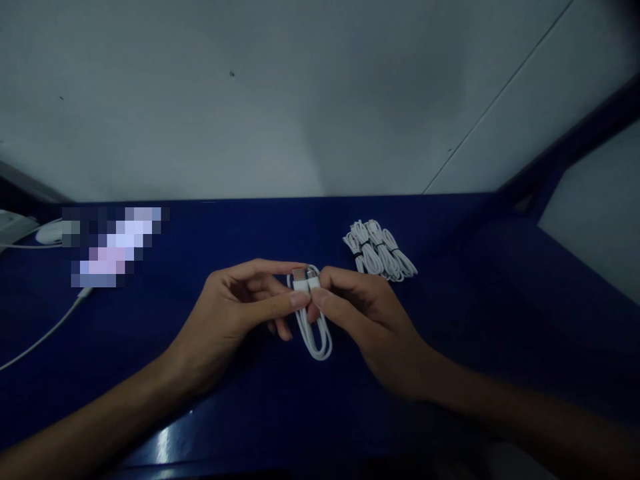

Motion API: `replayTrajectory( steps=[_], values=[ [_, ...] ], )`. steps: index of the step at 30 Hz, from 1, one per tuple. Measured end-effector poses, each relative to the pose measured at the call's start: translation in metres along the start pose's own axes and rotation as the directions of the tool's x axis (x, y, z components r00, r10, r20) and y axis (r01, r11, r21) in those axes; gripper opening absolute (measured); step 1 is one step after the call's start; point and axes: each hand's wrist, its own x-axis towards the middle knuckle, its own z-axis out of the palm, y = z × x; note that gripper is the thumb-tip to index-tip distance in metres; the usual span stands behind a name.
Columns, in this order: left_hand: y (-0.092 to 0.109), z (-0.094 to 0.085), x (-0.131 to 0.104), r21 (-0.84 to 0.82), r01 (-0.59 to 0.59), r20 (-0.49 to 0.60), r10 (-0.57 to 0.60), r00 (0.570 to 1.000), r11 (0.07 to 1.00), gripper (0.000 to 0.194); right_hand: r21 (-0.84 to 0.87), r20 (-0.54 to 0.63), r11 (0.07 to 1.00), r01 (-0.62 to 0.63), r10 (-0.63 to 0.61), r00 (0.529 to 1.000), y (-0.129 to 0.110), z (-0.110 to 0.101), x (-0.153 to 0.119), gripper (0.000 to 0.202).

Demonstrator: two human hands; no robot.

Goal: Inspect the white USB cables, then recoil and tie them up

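Observation:
Between my two hands is a white USB cable [316, 343], folded into a narrow looped coil. Its flat USB plug and a smaller metal-tipped plug stand side by side at the top. My left hand [245, 300] pinches the coil near the larger plug, thumb in front, with the index finger stretched along the top. On the other side my right hand [363, 307] grips it near the smaller plug with thumb and curled fingers. The coil's lower loops hang free below the thumbs. Behind the right hand lies a pile of similar white cables [383, 252], bundled with dark ties.
A blue table [250, 230] spans the view, backed by a pale wall [200, 133]. At the left lies a pixelated, bright device [117, 250] with a white cord [45, 339] plugged in. A white rounded object [50, 232] sits beside it. Blue framing [555, 157] rises at the right.

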Motion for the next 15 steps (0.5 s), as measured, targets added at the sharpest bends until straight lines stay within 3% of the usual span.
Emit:
replayTrajectory(
  steps=[15],
  values=[
    [-0.0013, -0.0014, 0.0003, -0.003, 0.01, -0.006, -0.01, 1.0, 1.0, 0.025, 0.001, 0.0, 1.0, -0.004, 0.004, 1.0, -0.0003, 0.0001, 0.0004, 0.03]
  ],
)
